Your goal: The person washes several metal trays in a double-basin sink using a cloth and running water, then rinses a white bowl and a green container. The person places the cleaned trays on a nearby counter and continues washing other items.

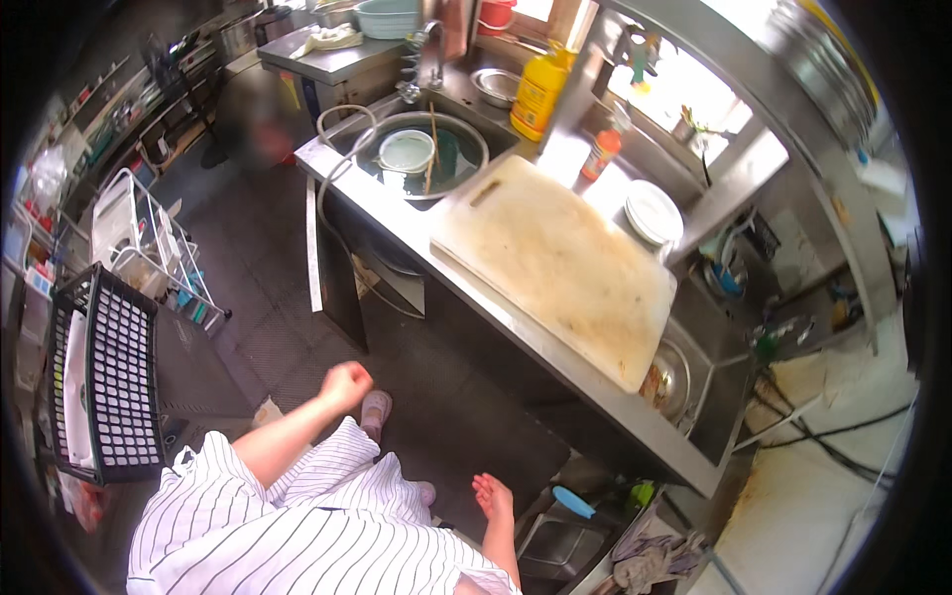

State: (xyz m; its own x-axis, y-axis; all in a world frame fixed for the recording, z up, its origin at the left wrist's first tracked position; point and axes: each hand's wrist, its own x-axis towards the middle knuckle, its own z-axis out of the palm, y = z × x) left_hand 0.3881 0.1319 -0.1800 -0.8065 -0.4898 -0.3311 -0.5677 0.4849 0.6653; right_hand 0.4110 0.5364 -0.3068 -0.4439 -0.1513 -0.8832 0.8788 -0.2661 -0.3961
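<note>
My left hand hangs over the dark floor mat, its fingers curled in, with no object visible in it. Lower and to the right, my right hand is held with its fingers slightly bent and apart, empty, left of a small steel basin. Neither hand touches anything. A large, stained white cutting board lies on the steel counter in front of me. Beyond its far left end, a sink holds a big round metal basin of water with a white bowl and a thin stick in it.
A yellow jug, an orange spray bottle and stacked white plates stand behind the board. A second sink holds a metal bowl. At left are a black plastic crate and a white wire cart. An under-counter door stands open.
</note>
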